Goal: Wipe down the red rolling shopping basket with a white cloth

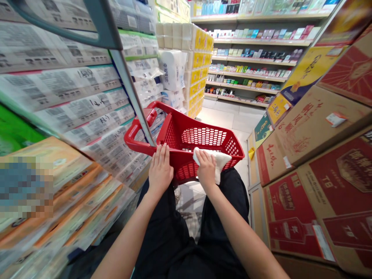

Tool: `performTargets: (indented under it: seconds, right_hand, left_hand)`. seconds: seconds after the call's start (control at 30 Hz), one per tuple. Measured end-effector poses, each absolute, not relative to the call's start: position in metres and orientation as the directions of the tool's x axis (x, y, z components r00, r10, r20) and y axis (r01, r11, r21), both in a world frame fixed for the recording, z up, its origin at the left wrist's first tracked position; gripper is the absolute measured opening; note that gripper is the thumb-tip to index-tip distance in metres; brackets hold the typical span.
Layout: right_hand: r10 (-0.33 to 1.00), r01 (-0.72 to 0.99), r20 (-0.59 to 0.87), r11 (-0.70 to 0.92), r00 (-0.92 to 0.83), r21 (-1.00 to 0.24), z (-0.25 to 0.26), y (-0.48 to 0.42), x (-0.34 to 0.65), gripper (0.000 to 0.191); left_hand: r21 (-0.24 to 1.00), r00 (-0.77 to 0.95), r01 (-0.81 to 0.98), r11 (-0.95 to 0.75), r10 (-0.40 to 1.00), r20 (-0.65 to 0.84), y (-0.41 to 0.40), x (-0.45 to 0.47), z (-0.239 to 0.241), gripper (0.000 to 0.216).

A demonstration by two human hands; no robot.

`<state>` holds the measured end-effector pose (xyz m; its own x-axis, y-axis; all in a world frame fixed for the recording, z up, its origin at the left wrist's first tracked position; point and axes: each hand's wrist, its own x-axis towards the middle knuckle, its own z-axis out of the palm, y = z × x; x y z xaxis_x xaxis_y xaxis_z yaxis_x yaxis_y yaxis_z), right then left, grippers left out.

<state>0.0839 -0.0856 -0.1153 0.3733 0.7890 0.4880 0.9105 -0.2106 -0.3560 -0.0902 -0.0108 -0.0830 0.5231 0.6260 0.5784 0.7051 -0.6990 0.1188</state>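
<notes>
Stacked on the aisle's right side, a red carton bears the letters "TB" – the one mark clearly legible. Red Chinese characters cross the brown carton above it; handwritten figures on the left shelf's wrapped packs blur beyond reading.

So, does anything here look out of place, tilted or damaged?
The red basket looks tilted rather than level. The left hand lies flat on its near rim, and the right hand presses a white cloth on that rim. No spill or damage shows.
</notes>
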Motion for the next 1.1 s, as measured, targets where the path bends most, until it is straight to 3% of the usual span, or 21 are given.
performTargets:
  seconds: [0.17,0.33,0.63,0.83,1.1]
  right_hand:
    - [0.811,0.921,0.524,-0.044,0.259,-0.387,-0.089,-0.049,0.017,0.059]
    - [0.791,0.936,0.572,-0.003,0.217,-0.352,-0.100,-0.048,0.021,0.060]
    - [0.727,0.946,0.610,-0.191,0.315,-0.262,-0.149,-0.104,0.125,0.069]
    - [0.699,0.893,0.564,-0.272,0.439,-0.358,-0.143,-0.105,0.123,0.070]
    - [0.783,0.907,0.550,-0.044,0.291,-0.419,-0.096,-0.050,0.026,0.063]
  left_hand:
    - [0.085,0.541,0.698,-0.711,0.602,0.587,-0.009,-0.092,-0.085,0.072]
    - [0.082,0.538,0.702,-0.708,0.602,0.590,-0.008,-0.093,-0.086,0.072]
    - [0.083,0.528,0.719,-0.690,0.619,0.581,-0.011,-0.089,-0.083,0.078]
    - [0.077,0.532,0.723,-0.687,0.624,0.572,-0.011,-0.090,-0.083,0.077]
    - [0.083,0.540,0.712,-0.697,0.620,0.569,-0.009,-0.092,-0.084,0.072]
